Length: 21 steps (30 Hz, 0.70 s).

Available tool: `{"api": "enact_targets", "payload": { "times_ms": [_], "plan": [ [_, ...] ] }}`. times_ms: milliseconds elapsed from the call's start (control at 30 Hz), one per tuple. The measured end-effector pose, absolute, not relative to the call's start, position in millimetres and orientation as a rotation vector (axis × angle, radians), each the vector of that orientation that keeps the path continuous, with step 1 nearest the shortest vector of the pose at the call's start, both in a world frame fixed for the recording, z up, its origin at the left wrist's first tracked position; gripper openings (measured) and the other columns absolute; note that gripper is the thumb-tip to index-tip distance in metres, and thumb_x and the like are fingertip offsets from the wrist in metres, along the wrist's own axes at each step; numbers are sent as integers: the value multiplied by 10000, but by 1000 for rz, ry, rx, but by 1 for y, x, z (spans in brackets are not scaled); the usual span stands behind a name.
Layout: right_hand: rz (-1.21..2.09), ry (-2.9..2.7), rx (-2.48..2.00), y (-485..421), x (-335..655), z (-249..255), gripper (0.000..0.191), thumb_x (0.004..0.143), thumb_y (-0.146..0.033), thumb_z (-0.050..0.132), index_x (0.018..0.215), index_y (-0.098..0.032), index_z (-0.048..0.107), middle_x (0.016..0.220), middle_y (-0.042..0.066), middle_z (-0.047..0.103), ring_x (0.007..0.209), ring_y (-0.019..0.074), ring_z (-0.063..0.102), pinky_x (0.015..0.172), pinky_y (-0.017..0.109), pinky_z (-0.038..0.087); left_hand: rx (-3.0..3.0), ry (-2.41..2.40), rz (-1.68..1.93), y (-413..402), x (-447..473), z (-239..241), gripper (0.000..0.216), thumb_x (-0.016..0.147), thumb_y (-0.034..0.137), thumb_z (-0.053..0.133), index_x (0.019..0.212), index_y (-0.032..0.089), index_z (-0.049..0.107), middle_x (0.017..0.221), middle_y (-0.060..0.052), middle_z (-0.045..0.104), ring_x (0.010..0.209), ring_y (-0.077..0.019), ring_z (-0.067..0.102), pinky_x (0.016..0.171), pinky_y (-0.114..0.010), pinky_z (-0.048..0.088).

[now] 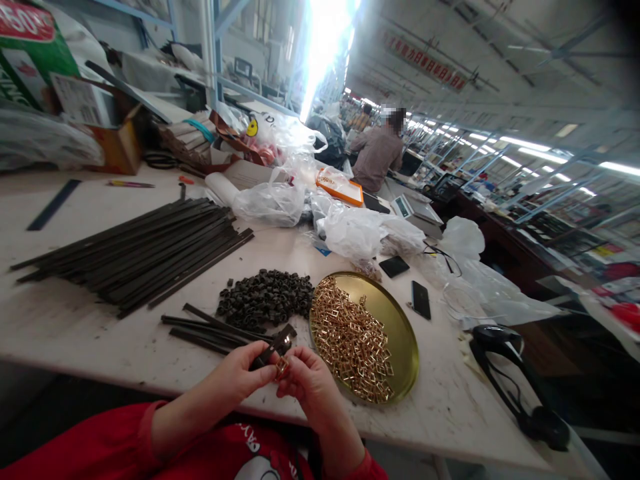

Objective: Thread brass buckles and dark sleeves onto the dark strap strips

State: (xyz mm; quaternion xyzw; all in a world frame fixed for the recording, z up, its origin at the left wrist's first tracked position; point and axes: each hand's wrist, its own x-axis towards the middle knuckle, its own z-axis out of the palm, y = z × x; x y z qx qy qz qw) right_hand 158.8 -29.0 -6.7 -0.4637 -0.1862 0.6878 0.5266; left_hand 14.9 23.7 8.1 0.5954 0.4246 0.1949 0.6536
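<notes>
My left hand (245, 375) pinches the end of a black strap (274, 345) near the table's front edge. My right hand (306, 380) is closed on a small gold buckle (281, 366) held against that strap end. Just beyond my hands lie a few more black straps (210, 328) and a heap of small black loops (266, 297). A round gold tray (400, 333) to the right holds a pile of gold buckles (353, 337).
A big bundle of long black straps (135, 255) lies at the left. Two phones (421, 299) sit right of the tray, with plastic bags (350, 227) behind. A black handheld device (500, 341) rests at the right edge. Another person (376, 155) sits farther back.
</notes>
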Motion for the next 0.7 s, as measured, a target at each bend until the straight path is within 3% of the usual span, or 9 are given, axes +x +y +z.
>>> {"api": "enact_targets", "payload": {
  "times_ms": [167,333,533,700],
  "plan": [
    [1625,-414,-1158,-32,149,-18,267,631,-307,752,724,-141,566,561,-35,576,444,62,516,457,182,468,1394,945,476,22,16,6,290,701,452,558,757,167,557,706,2,600,709,-182,549,657,-255,433],
    [1713,-360,-980,-37,147,-20,270,748,-402,641,792,-144,576,587,-18,580,456,67,522,459,189,475,1356,915,499,22,19,12,260,696,448,541,716,189,527,614,19,566,629,-172,535,641,-272,439],
    [1761,-268,-945,-40,150,-13,257,634,-267,760,795,-162,589,631,-31,596,498,52,528,476,148,445,1428,1016,595,21,16,7,225,643,403,582,717,191,582,723,1,602,739,-193,553,701,-266,444],
    [1502,-407,-1105,-38,145,-10,229,655,-280,742,777,-164,588,710,-10,635,542,68,533,509,177,433,1321,1011,525,21,11,14,298,649,417,551,836,192,613,807,-6,658,789,-204,575,707,-257,452]
  ]
}}
